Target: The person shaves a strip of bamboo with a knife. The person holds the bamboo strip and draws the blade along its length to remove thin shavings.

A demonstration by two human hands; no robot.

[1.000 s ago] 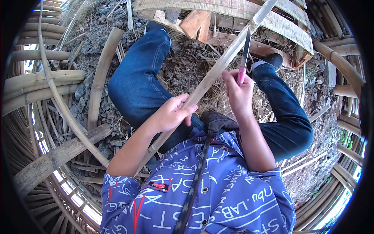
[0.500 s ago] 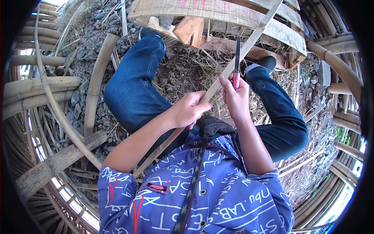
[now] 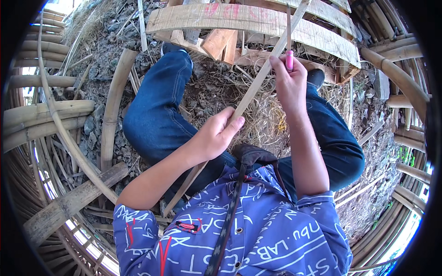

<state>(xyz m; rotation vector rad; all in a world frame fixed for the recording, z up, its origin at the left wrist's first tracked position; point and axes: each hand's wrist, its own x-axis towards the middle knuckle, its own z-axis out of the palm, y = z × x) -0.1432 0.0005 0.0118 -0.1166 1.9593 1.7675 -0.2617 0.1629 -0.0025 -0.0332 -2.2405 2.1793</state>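
Note:
A long, pale bamboo strip (image 3: 258, 83) runs slantwise from beside my lap up over the wooden pallet. My left hand (image 3: 220, 133) is closed round its lower middle, thumb lying along it. Farther up, my right hand (image 3: 291, 79) grips a knife (image 3: 289, 60) by its pink handle. The thin blade points away from me, close to the strip's right side and over the pallet boards. My right thumb is at the strip's edge; whether it presses on it I cannot tell.
A slatted wooden pallet (image 3: 184, 17) with a cut wood block (image 3: 216, 43) lies beyond my feet. Bamboo poles (image 3: 117, 92) and a thick pole (image 3: 73, 202) rest at the left. Shavings and rubble cover the ground between my legs. Bamboo walls curve round both sides.
My right hand with the knife has moved away from me, up along the strip. My left hand has shifted slightly left, still holding the strip.

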